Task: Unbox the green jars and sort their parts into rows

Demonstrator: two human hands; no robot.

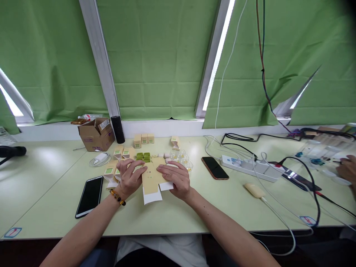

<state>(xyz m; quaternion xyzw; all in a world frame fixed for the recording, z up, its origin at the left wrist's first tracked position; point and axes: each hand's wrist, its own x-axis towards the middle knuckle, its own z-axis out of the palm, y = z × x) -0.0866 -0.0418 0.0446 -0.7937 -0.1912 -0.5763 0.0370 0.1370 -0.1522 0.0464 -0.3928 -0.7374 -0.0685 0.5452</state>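
Note:
A yellow-tan box blank [149,182] with white-backed flaps at its near end is held in front of me, slightly folded out. My left hand [130,176] pinches its left edge between thumb and fingers. On the opposite side, my right hand [176,178] grips it, with fingers laid over the top. Just beyond it are green square containers [143,157] and small clear cups [183,157]. Several open-ended tan boxes with green windows, such as one box [128,152], sit beyond and beside my left hand, partly hidden by it.
Finished-looking small boxes [144,138] stand at the back. A phone [89,196] lies left, another phone [215,168] right, near a power strip [251,167] with tangled cables. A cardboard carton [96,134] and black cylinder [118,129] stand back left. Another person's hand [347,170] is far right.

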